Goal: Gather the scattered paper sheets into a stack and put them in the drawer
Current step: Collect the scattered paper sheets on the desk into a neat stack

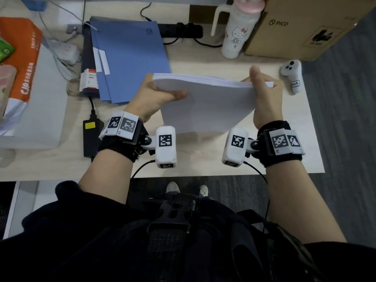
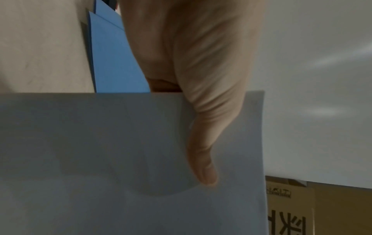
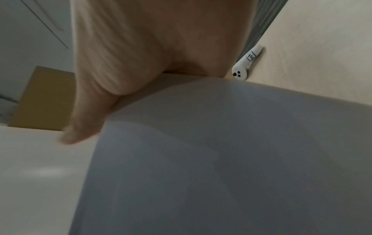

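A thick stack of white paper sheets [image 1: 205, 102] is held tilted on edge above the middle of the desk [image 1: 284, 139], its lower edge near the desktop. My left hand [image 1: 156, 96] grips the stack's left side, thumb lying across the near face and fingers behind. My right hand [image 1: 264, 94] grips the right side with the thumb raised over the top edge. In the left wrist view the thumb [image 2: 203, 143] presses on the grey-looking sheet [image 2: 120, 159]. The right wrist view shows the stack [image 3: 221, 159] bowed under my palm [image 3: 151, 47]. No drawer is in view.
Blue folders [image 1: 130, 58] lie at the back left beside cables and a black power adapter [image 1: 90, 137]. An orange-and-white box [image 1: 22, 78] sits at the left. A white bottle [image 1: 238, 31], a cardboard box [image 1: 301, 27] and a white controller [image 1: 293, 78] stand at the right.
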A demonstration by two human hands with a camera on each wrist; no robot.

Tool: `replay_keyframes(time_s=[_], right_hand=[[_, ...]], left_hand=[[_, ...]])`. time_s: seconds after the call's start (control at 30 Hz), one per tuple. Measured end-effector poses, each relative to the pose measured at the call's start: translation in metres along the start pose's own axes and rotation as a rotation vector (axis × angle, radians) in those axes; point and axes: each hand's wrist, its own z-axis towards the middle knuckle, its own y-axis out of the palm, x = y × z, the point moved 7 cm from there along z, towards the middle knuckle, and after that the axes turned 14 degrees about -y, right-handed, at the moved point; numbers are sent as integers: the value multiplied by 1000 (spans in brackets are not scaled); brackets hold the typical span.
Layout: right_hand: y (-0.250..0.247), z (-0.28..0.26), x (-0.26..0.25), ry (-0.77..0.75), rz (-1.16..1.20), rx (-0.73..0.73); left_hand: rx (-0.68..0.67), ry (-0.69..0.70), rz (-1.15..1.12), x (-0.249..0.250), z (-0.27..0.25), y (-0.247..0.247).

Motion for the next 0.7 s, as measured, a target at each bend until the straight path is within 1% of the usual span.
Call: replay_keyframes(time_s=[0.07, 0.2, 0.3, 0.37, 0.43, 0.5, 0.7], right_hand=[[0, -1, 7, 11, 10, -33], [-1, -9, 37, 42, 59, -129], [1, -19, 67, 133, -24, -202], [2, -22, 80, 165, -49, -167], [2, -20, 86, 150, -42, -98], [1, -19, 87, 133, -49, -59], [4, -29, 87, 97, -15, -51]], left_hand=[[-9, -35, 11, -9, 3, 0], [-19, -150, -12, -42, 9, 4], [7, -207, -34, -58, 16, 5], [45, -203, -21, -63, 22, 4], [74, -181, -34, -64, 28, 3], [94, -159, -37, -66, 30, 1], [114, -100, -99, -75, 26, -4]])
